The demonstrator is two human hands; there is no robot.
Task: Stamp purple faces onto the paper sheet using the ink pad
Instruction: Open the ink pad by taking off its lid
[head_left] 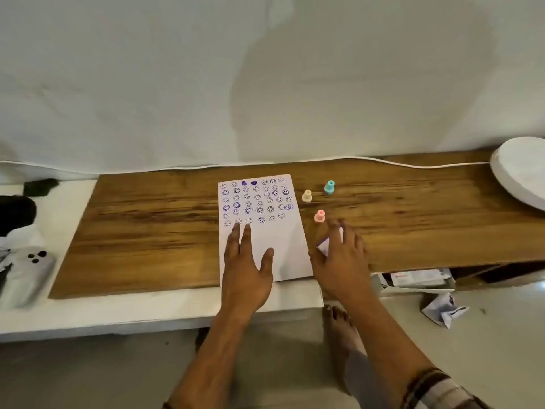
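Observation:
A white paper sheet [283, 255] lies on the wooden board [147, 231], its upper part filled with several rows of purple faces and two purple hearts. My left hand [246, 261] rests flat on the lower part of the sheet, fingers spread. My right hand [339, 258] hovers over a small white ink pad with a purple edge [324, 245] just right of the sheet, mostly covering it. Three small stamps stand to the right: pink [319, 216], cream [307, 196] and teal [329, 187]. The pink stamp is just beyond my right fingertips.
A white round object [522, 172] sits at the board's far right. A phone in a clear case [32, 270] lies at the left on the white surface. Crumpled paper [443, 309] and a box [418, 280] lie on the floor at right. My bare foot [339, 323] stands below.

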